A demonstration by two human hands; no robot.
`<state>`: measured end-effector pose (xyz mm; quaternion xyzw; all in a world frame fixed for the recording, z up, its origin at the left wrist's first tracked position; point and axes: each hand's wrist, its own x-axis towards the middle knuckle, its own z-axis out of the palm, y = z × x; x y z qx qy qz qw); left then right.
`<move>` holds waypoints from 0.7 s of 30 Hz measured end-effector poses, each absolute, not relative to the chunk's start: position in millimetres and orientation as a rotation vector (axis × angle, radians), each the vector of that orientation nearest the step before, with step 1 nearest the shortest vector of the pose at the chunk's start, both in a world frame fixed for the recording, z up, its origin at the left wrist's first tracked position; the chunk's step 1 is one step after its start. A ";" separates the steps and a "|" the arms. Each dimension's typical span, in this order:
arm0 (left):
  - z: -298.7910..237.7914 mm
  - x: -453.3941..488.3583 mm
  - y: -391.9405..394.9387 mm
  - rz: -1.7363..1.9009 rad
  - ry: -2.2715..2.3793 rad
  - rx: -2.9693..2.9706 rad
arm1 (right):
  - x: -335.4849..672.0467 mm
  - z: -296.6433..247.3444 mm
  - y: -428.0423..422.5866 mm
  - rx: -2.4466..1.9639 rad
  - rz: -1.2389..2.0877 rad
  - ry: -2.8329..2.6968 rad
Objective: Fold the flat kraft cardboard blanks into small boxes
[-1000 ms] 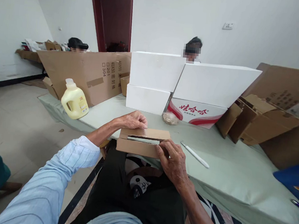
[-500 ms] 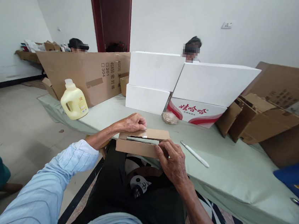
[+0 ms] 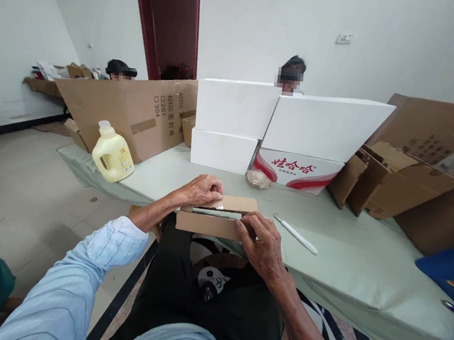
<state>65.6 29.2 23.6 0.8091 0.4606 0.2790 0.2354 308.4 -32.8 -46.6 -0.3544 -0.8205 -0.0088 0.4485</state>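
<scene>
A small brown cardboard box (image 3: 208,226) sits at the table's front edge, just above my lap. Its top is parted, and something pale shows in the slot. My left hand (image 3: 204,189) is closed at the far left side of the box, fingertips pinched by a shiny bit of clear tape on the far flap. With thumb and fingers, my right hand (image 3: 262,244) grips the box's right end. To the right of that hand lies a white, slim-handled tool (image 3: 296,234) with a thin hooked metal tip.
White boxes (image 3: 233,108) and a red-and-white carton (image 3: 300,172) stand across the table (image 3: 348,253). A yellow jug (image 3: 113,152) is on the left, folded cardboard (image 3: 408,183) on the right. A crumpled clear bundle (image 3: 258,179) lies mid-table. Two people sit behind the boxes.
My left hand has shifted very slightly down along the far flap. The box and my right hand look unmoved.
</scene>
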 end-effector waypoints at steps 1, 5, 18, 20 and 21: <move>23.3 65.9 28.3 0.781 1.268 2.232 | 308.5 -46.7 -32.5 -0.879 -0.023 -2.031; 22.5 66.1 26.5 0.881 1.277 2.310 | 308.6 -46.9 -31.8 -0.879 -0.019 -2.033; 33.6 53.2 9.1 0.626 1.082 2.718 | 308.7 -47.2 -32.0 -0.870 -0.032 -2.033; 36.8 52.9 6.1 0.569 1.105 2.777 | 308.7 -47.0 -31.7 -0.873 -0.035 -2.029; 37.3 54.0 4.9 0.547 1.121 2.811 | 308.6 -46.9 -31.6 -0.876 -0.035 -2.029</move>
